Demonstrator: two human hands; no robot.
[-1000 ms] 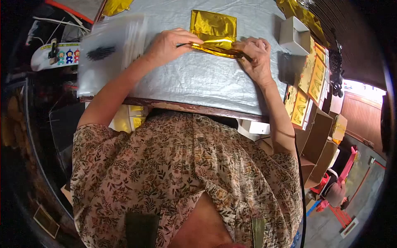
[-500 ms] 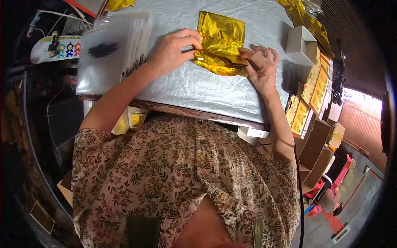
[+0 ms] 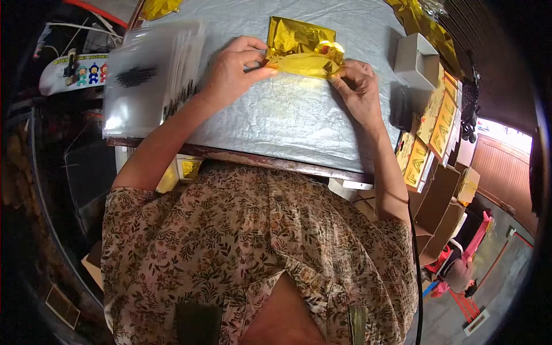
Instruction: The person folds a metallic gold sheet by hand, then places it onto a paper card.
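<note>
A shiny gold foil sheet (image 3: 302,37) lies on the silver-covered table, its near part folded over into a smooth, bright flap. My left hand (image 3: 240,63) pinches the left end of that fold between thumb and fingers. At the right end, my right hand (image 3: 357,85) grips the foil's edge, its fingers bent. Both hands rest close to the tabletop. Whatever is under the folded foil is hidden.
A stack of clear plastic sleeves (image 3: 149,75) with black marks lies left on the silver table cover (image 3: 276,126). To the right stand an open white box (image 3: 415,60) and yellow boxes lettered "FALL" (image 3: 443,126). More gold foil (image 3: 428,31) hangs at the far right corner.
The loose, gaping near edge of the foil has become a flatter folded flap. Both hands have shifted slightly left, still holding its two ends.
</note>
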